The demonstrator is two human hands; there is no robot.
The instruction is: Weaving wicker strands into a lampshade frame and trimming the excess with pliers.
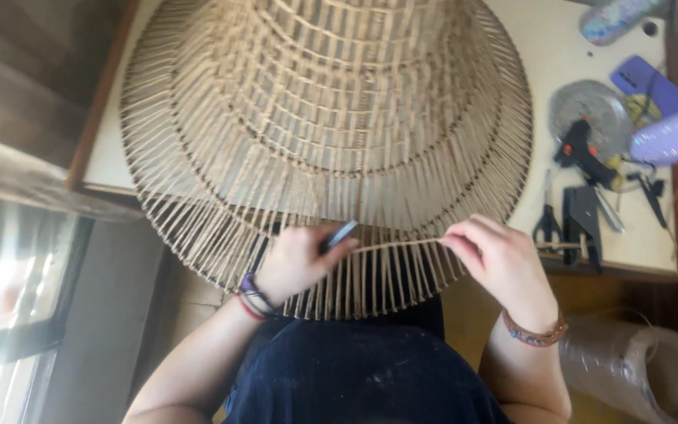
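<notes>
Nearest the camera, the left hand (296,265) lay under the lower edge of the woven lampshade frame (323,133), its fingers curled around a small dark tool (340,234) that poked up between the cord strands. The right hand (500,263) sat just beside that edge, thumb and fingertips pinched on a pale cord (398,246) stretched level between the two hands. A beaded bracelet (534,334) circled the right wrist, and a large spool of twine (641,369) lay on the floor to the right. The frame itself, wide and bell-shaped, rested on the white table (559,47) and overhung its near side. Farther right on the table lay scissors (546,220), a black and orange glue gun (582,153) and a purple tool (649,82)
</notes>
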